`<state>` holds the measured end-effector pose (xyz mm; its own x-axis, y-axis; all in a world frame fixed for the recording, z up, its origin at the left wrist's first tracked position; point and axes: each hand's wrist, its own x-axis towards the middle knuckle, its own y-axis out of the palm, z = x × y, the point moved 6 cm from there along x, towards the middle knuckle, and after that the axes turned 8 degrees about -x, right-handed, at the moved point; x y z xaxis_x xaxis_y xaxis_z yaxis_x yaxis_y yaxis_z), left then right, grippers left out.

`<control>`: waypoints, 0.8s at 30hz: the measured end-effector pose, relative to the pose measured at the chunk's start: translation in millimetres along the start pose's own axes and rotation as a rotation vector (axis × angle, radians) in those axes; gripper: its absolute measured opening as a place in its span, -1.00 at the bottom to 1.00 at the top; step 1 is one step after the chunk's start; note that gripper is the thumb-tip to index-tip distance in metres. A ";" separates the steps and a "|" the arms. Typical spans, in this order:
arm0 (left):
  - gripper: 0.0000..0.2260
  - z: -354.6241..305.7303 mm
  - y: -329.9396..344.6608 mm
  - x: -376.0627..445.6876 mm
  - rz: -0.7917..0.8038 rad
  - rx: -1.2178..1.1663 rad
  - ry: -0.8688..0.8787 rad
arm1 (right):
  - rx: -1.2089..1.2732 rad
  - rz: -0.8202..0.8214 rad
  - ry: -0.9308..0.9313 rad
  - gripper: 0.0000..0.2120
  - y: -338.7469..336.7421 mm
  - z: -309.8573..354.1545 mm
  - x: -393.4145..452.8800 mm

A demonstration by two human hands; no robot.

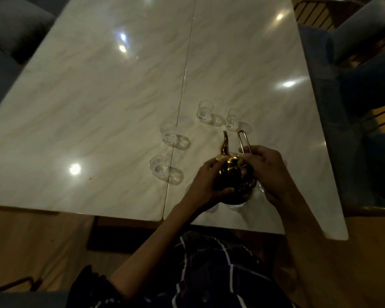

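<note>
A shiny gold teapot [230, 174] with a thin curved spout [224, 143] pointing away from me is held near the table's front edge. My left hand [203, 185] grips its rounded body from the left. My right hand [268, 172] pinches the teapot's gold loop handle [243, 141], which stands up beside the spout. Several small clear glasses stand in an arc around the pot: one at the far middle [205, 111], one further right [232, 118], one to the left [169, 134], one nearer left [159, 166]. More glass shows partly hidden under the pot and my hands.
The glossy marble table [98, 96] has a seam [183, 85] running away from me and bright light reflections. Upholstered chairs stand at the far left [13, 23] and along the right side [365, 41]. Wooden floor shows below the table's front edge.
</note>
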<state>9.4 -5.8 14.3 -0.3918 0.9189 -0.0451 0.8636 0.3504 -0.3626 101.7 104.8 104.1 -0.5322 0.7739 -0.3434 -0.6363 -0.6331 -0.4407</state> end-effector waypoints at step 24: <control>-0.32 80.4 19.1 98.4 0.140 0.231 -0.320 | 0.091 0.112 0.184 -0.86 39.2 -63.0 141.4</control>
<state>-38.2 76.7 -71.9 -0.3857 0.8397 -0.3823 0.8361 0.1429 -0.5297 36.7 190.5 -13.9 -0.4967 0.6834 -0.5350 -0.6316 -0.7074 -0.3173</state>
